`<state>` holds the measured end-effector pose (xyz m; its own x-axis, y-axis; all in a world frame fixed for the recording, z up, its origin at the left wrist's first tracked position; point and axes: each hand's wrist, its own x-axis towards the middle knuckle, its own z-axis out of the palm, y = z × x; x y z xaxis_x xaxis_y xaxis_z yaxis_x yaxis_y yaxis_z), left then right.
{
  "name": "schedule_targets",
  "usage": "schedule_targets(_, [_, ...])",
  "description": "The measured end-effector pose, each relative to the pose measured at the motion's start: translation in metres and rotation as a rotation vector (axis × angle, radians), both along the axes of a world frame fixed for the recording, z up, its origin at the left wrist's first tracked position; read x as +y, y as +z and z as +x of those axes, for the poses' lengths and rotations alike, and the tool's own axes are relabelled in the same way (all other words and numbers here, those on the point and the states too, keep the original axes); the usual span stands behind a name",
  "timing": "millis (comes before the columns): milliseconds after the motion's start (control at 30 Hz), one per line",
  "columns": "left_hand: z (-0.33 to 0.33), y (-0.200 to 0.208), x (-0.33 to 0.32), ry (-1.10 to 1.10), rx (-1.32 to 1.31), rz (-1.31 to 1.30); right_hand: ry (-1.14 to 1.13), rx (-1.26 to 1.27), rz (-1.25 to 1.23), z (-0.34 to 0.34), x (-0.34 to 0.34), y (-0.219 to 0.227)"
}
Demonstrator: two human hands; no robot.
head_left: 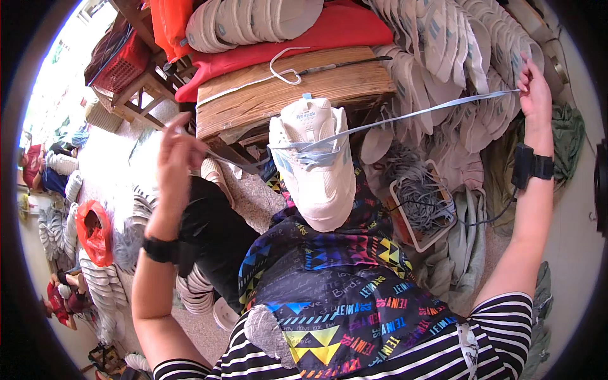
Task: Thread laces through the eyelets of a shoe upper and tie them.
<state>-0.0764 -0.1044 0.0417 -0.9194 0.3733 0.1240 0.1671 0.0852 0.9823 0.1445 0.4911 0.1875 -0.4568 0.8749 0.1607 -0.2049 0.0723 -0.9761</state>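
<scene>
A white shoe upper (320, 196) with light blue side panels rests upright on my lap against the edge of a wooden bench, its toe toward me. A pale blue-grey shoelace (418, 114) crosses its front in several strands. Far out at the upper right, my right hand (536, 92) pinches one end, and that length is drawn taut. On the left side my left hand (174, 164) is raised and somewhat blurred, closed on the other length, which hangs slacker. Both arms are spread wide apart.
On the wooden bench (354, 73) lie a white cord (240, 90) and a thin dark-tipped tool. Behind it, shoe uppers sit on red cloth (253, 60). Many uppers (443, 57) hang at right above a basket of grey laces (421, 202). Other people sit at far left.
</scene>
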Motion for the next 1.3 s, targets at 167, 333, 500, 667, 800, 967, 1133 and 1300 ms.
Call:
schedule_targets(167, [-0.148,-0.064,-0.202,0.237,-0.532,0.256,-0.025,-0.016,0.078,0.017,0.019,0.005])
schedule_targets(333, [-0.201,-0.065,-0.417,-0.106,-0.375,0.318,-0.223,0.002,0.082,0.02,0.058,-0.02])
schedule_targets(500, [-0.17,-0.039,-0.424,0.178,0.24,0.008,-0.07,-0.247,0.289,-0.01,0.007,-0.062])
schedule_targets(667, [-0.053,-0.018,-0.073,0.211,-0.017,-0.03,0.397,-0.418,0.341,-0.031,-0.137,-0.104])
schedule_targets(800, [0.023,-0.015,0.028,-0.117,-0.119,0.087,0.716,-0.454,0.263,-0.052,-0.227,-0.146])
schedule_targets(967, [0.07,-0.025,0.082,-0.195,0.441,-0.112,0.731,-0.436,0.413,-0.054,-0.262,-0.177])
schedule_targets(1133, [0.072,-0.04,0.089,-0.162,0.656,-0.162,0.79,-0.492,0.349,-0.047,-0.268,-0.171])
schedule_targets(1300, [0.061,-0.037,0.098,-0.248,0.772,-0.144,0.822,-0.499,0.387,-0.046,-0.266,-0.17])
